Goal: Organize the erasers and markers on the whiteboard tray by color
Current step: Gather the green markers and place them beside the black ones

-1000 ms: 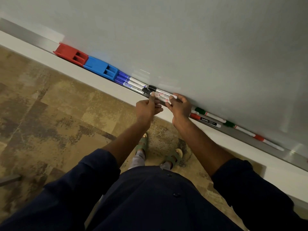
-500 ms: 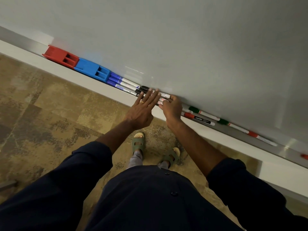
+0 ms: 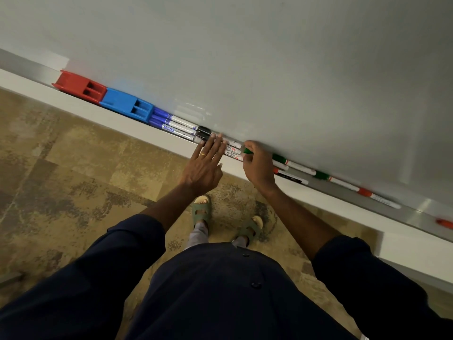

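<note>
Right hand [image 3: 257, 165] now pinches a green-capped marker [image 3: 247, 151], new since a second ago; your left hand [image 3: 204, 165] stays flat, fingers spread on the black markers [image 3: 204, 133].

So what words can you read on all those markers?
"WHITE BOARD MARKER", partly legible: on the white marker barrels between the two hands.
Blue brand word on the front blue marker: upside down and too blurred to read.
Black label on the red-capped marker: too small to read.

office/classrm | wall whiteboard [image 3: 269, 69] w/ marker tray [image 3: 404, 212] | worn carpet [image 3: 61, 168]
</note>
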A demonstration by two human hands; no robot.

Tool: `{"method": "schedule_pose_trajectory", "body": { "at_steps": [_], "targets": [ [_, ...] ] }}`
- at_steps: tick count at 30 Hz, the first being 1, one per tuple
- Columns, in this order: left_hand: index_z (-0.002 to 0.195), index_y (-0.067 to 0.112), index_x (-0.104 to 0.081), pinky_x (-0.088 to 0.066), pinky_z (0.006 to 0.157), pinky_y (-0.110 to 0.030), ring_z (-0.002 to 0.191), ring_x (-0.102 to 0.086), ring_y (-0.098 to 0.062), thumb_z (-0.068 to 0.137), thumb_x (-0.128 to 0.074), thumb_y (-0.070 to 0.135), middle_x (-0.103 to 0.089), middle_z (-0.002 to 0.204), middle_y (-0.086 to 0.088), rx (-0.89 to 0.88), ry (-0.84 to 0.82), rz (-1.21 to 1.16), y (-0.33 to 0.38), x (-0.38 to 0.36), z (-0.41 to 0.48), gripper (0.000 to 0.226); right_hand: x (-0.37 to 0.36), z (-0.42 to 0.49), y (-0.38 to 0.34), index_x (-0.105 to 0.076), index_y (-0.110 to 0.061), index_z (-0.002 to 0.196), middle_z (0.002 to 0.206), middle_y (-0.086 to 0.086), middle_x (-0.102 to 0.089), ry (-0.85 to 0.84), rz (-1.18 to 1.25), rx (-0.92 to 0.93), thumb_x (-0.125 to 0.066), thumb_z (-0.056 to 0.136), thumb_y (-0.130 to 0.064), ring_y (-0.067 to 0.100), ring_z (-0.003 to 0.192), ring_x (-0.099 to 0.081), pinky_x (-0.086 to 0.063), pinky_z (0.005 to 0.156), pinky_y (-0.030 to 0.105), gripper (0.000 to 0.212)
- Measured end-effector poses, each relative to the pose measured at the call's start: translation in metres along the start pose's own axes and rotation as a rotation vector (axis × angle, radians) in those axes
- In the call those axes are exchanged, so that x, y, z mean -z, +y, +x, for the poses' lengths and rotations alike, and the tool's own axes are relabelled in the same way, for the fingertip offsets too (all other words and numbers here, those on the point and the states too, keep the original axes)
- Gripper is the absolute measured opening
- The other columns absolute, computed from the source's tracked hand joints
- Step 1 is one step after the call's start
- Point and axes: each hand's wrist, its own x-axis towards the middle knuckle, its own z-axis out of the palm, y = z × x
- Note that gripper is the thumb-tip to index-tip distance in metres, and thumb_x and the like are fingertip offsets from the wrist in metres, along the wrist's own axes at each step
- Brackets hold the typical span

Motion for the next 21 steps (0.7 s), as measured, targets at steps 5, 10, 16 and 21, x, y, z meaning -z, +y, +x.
{"method": "schedule_pose_trajectory", "body": {
  "at_steps": [5, 10, 16, 21],
  "targets": [
    [0.165, 0.009, 0.000, -0.009, 0.130, -0.052, 0.162, 0.005, -0.030, 0.106, -0.023, 0.038, 0.005, 0.173, -0.015, 0.015, 0.020, 0.038, -0.002, 0.002, 0.001, 0.070, 0.018, -0.008, 0.016, -0.064, -0.007, 0.125, 0.120, 0.010, -0.071, 0.030, -0.063, 0.061, -0.059, 0.095, -0.002, 0.023, 0.111, -0.067, -0.057, 0.095, 0.036, 0.031],
    [0.165, 0.010, -0.005, -0.010, 0.131, -0.053, 0.162, 0.000, -0.030, 0.103, -0.028, 0.034, 0.000, 0.173, -0.015, -0.178, 0.032, 0.054, 0.009, 0.004, 0.008, 0.070, 0.038, -0.011, 0.023, -0.065, -0.010, 0.119, 0.114, 0.006, -0.071, 0.039, -0.123, 0.099, -0.065, 0.092, -0.006, 0.020, 0.102, -0.069, -0.059, 0.088, 0.040, 0.027],
    [0.164, 0.017, -0.020, -0.006, 0.130, -0.056, 0.162, -0.003, -0.025, 0.105, -0.018, 0.042, -0.012, 0.174, -0.008, -0.342, -0.051, 0.106, 0.033, -0.001, 0.020, 0.064, 0.053, -0.018, 0.029, -0.065, -0.012, 0.117, 0.111, 0.005, -0.073, 0.106, -0.187, 0.143, -0.065, 0.093, -0.014, 0.022, 0.096, -0.070, -0.061, 0.081, 0.040, 0.024],
    [0.164, 0.017, -0.018, -0.006, 0.130, -0.057, 0.162, -0.006, -0.021, 0.104, -0.004, 0.058, -0.013, 0.173, -0.004, -0.273, -0.057, 0.099, 0.026, -0.003, 0.019, 0.074, 0.069, -0.027, 0.035, -0.065, -0.016, 0.120, 0.115, 0.001, -0.073, 0.183, -0.193, 0.212, -0.064, 0.095, -0.018, 0.018, 0.102, -0.069, -0.060, 0.086, 0.037, 0.025]
  ]
}}
